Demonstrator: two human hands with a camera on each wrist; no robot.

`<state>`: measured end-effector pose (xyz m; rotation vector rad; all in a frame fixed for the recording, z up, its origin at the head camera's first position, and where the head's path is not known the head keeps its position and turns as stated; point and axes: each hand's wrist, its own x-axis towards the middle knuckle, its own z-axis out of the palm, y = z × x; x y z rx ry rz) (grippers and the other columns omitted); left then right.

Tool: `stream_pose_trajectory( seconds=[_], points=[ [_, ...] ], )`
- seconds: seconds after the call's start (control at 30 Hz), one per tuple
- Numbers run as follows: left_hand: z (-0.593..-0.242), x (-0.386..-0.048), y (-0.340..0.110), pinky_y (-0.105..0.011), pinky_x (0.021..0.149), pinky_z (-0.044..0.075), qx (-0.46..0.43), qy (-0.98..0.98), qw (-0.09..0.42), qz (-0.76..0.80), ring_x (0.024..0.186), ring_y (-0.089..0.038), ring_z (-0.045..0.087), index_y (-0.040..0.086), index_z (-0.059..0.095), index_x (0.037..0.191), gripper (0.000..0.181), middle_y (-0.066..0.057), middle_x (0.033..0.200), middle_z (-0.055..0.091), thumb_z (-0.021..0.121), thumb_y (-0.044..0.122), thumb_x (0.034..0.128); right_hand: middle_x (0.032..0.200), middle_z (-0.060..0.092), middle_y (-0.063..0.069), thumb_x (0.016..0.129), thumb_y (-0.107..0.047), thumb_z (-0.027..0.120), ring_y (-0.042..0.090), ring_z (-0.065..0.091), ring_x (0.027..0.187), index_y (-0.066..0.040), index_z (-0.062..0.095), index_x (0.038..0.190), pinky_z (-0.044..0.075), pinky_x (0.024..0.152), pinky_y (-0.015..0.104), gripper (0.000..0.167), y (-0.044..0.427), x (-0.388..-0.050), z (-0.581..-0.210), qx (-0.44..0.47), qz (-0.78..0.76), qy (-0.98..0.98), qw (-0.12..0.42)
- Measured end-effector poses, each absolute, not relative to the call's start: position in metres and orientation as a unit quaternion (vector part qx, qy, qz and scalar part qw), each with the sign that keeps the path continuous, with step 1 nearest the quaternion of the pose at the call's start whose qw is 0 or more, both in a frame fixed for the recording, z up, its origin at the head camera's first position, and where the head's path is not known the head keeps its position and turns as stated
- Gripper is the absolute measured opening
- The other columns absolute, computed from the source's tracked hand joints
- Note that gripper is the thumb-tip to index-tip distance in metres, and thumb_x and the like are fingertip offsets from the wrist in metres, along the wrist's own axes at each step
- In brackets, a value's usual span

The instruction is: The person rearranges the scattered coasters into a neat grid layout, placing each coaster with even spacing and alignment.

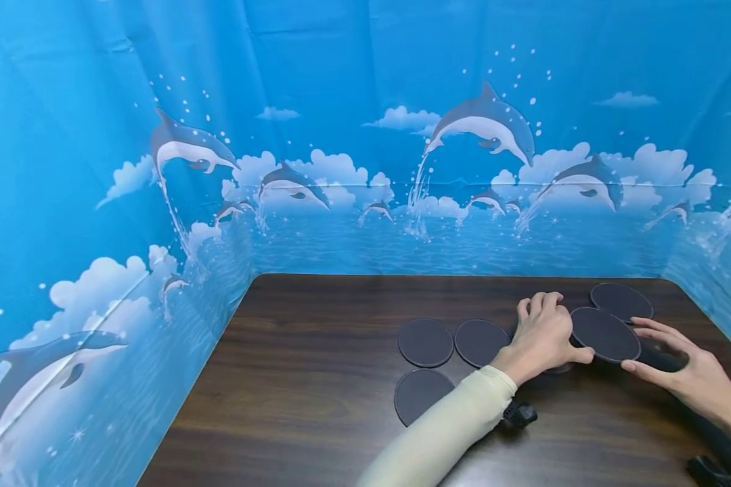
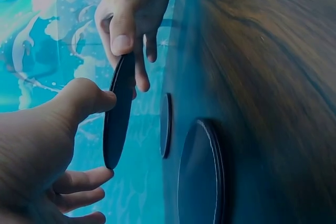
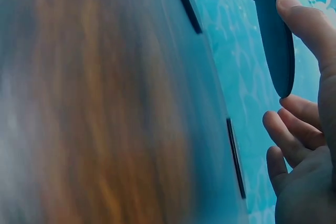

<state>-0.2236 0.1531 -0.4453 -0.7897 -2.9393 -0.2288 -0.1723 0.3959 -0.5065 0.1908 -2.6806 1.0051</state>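
Between both hands a round black coaster point(image 1: 606, 335) with a stitched rim is held up above the table. My left hand point(image 1: 542, 335) pinches its left side, thumb on one face and a fingertip at the edge, as the left wrist view shows. From the other side my right hand point(image 1: 694, 375) grips the same coaster, its thumb and fingers at the rim. Behind it, another coaster point(image 1: 621, 301) lies near the table's far right corner. Beneath the left hand a further coaster point(image 1: 559, 369) is mostly hidden.
On the dark wooden table point(image 1: 292, 379), left of the hands, lie a coaster point(image 1: 426, 343), a second coaster point(image 1: 482, 343) and a nearer coaster point(image 1: 423, 396) partly covered by the left sleeve point(image 1: 445, 433). A dolphin-print curtain point(image 1: 341, 88) borders the table.
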Motion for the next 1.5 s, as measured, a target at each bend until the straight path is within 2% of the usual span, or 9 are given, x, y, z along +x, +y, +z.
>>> stream_pose_trajectory(
  seconds=[0.07,0.13,0.2,0.27,0.33,0.57,0.9,1.17,1.5],
  points=[
    [-0.445,-0.222,0.147,-0.038,0.110,0.024,-0.264,-0.960,0.046,-0.078,0.137,-0.011,0.026,0.028,0.069,0.095,0.048,0.011,0.150,0.034,0.067,0.074,0.0829,0.163,0.028,0.011,0.088,-0.032,0.083,0.053,0.039,0.122,-0.001,0.051,0.146,0.031,0.102,0.062,0.073,0.392,-0.171,-0.509,0.065,0.348,-0.925,0.139],
    [-0.443,-0.221,0.141,-0.038,0.110,0.023,-0.270,-0.958,0.047,-0.083,0.138,-0.011,0.026,0.029,0.069,0.093,0.045,0.011,0.151,0.033,0.066,0.074,0.0834,0.162,0.031,0.004,0.088,-0.032,0.083,0.042,0.041,0.129,-0.004,0.053,0.146,0.031,0.110,0.038,0.072,0.388,-0.169,-0.510,0.068,0.350,-0.923,0.146],
    [-0.440,-0.221,0.135,-0.038,0.111,0.022,-0.274,-0.957,0.049,-0.085,0.139,-0.011,0.025,0.031,0.070,0.095,0.044,0.011,0.152,0.032,0.066,0.073,0.0839,0.160,0.034,-0.003,0.087,-0.032,0.084,0.017,0.043,0.131,-0.008,0.055,0.146,0.028,0.100,0.014,0.070,0.384,-0.170,-0.510,0.071,0.355,-0.919,0.154],
    [-0.437,-0.221,0.127,-0.038,0.112,0.021,-0.275,-0.956,0.052,-0.089,0.140,-0.011,0.024,0.032,0.070,0.094,0.042,0.011,0.153,0.032,0.067,0.073,0.0840,0.157,0.038,-0.006,0.086,-0.030,0.086,-0.005,0.039,0.124,-0.010,0.057,0.143,0.023,0.086,0.001,0.067,0.379,-0.171,-0.508,0.080,0.366,-0.913,0.160],
    [-0.434,-0.221,0.120,-0.039,0.113,0.021,-0.275,-0.956,0.055,-0.092,0.141,-0.011,0.023,0.032,0.071,0.098,0.043,0.011,0.153,0.032,0.067,0.072,0.0839,0.154,0.041,-0.008,0.085,-0.028,0.087,-0.018,0.034,0.114,-0.011,0.059,0.141,0.024,0.084,0.000,0.065,0.373,-0.173,-0.506,0.088,0.378,-0.907,0.165],
    [-0.426,-0.218,0.088,-0.040,0.114,0.020,-0.284,-0.950,0.074,-0.106,0.142,-0.011,0.023,0.028,0.070,0.116,0.055,0.008,0.155,0.033,0.068,0.072,0.0835,0.148,0.047,-0.010,0.082,-0.023,0.089,-0.015,0.038,0.117,-0.011,0.062,0.137,0.029,0.087,0.001,0.063,0.348,-0.177,-0.497,0.125,0.398,-0.893,0.167],
    [-0.432,-0.205,0.042,-0.040,0.116,0.021,-0.294,-0.940,0.095,-0.142,0.144,-0.009,0.023,0.021,0.071,0.115,0.062,0.006,0.155,0.035,0.068,0.073,0.0822,0.148,0.049,0.001,0.078,-0.014,0.092,-0.008,0.041,0.127,-0.016,0.064,0.135,0.033,0.090,0.006,0.064,0.321,-0.171,-0.487,0.188,0.416,-0.879,0.141],
    [-0.440,-0.193,0.018,-0.040,0.115,0.024,-0.315,-0.926,0.133,-0.160,0.145,-0.009,0.025,0.019,0.070,0.113,0.063,0.004,0.153,0.038,0.067,0.074,0.0829,0.147,0.050,-0.001,0.076,-0.010,0.092,-0.001,0.043,0.128,-0.017,0.064,0.134,0.035,0.092,0.010,0.065,0.308,-0.169,-0.487,0.212,0.430,-0.870,0.119],
    [-0.448,-0.182,-0.011,-0.040,0.115,0.024,-0.327,-0.920,0.137,-0.168,0.143,-0.010,0.028,0.018,0.068,0.109,0.065,0.003,0.151,0.040,0.071,0.074,0.0790,0.147,0.050,0.003,0.071,-0.003,0.094,0.005,0.042,0.131,-0.014,0.066,0.131,0.034,0.094,0.013,0.068,0.291,-0.162,-0.484,0.249,0.450,-0.852,0.102]
  ],
)
